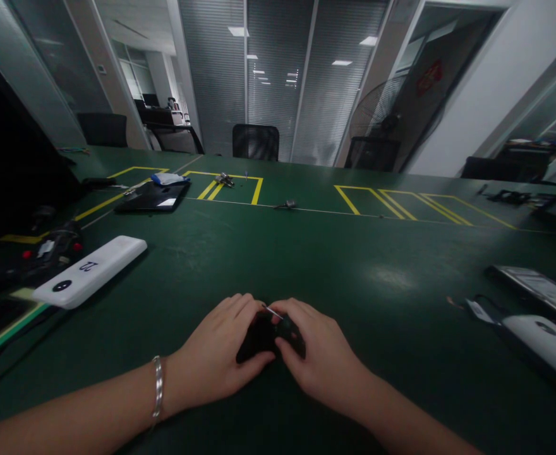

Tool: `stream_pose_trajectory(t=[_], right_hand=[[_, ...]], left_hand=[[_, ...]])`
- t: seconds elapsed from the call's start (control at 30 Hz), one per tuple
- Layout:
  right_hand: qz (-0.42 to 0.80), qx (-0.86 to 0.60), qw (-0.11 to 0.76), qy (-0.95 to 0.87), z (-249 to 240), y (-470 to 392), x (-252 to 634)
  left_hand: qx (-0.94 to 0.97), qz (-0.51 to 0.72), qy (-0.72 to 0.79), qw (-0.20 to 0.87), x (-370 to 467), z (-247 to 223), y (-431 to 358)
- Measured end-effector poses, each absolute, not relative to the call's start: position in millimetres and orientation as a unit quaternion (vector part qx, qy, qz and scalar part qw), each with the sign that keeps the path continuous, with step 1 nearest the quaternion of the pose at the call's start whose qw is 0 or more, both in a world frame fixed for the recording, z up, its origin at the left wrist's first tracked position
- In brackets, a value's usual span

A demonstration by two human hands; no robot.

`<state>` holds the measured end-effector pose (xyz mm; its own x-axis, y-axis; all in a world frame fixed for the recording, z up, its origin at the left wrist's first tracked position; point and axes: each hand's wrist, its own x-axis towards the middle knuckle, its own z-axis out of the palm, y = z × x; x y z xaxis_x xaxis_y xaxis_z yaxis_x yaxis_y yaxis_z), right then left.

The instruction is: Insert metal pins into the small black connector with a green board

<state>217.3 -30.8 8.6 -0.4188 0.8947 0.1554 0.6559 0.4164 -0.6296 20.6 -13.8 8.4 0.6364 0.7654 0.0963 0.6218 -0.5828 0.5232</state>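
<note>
At six o'clock on the green, yellow-marked table [240, 253], two-handed fingertip handling appeared under way, the right hand [323, 347] pinching a small black object [288, 328], the left hand's [206, 363] curled grip indeterminable, and finer adjustment calling for steadiness.

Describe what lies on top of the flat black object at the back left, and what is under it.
On the flat black object rests a blue-and-white packet; a white patch shows nearby. Whatever is underneath is covered.

Green tabletop [240, 253] w/ yellow tape rectangles [258, 191]; white device [93, 272], black digits.
</note>
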Motion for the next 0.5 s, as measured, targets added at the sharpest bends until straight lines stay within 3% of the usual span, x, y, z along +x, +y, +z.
stream_pose_trajectory(t=[0.3, 0.5], right_hand=[[0.236, -0.496, 0.235, -0.802, 5.3, -30.4, 214.1], [0.269, -0.499, 0.289, -0.771, -2.9, -28.2, 217.3]], left_hand=[[0.876, 0.162, 0.396, 0.221, 21.1, 8.2, -13.0], [0.837, 0.22, 0.405, 0.296, 18.2, 6.3, -10.1]])
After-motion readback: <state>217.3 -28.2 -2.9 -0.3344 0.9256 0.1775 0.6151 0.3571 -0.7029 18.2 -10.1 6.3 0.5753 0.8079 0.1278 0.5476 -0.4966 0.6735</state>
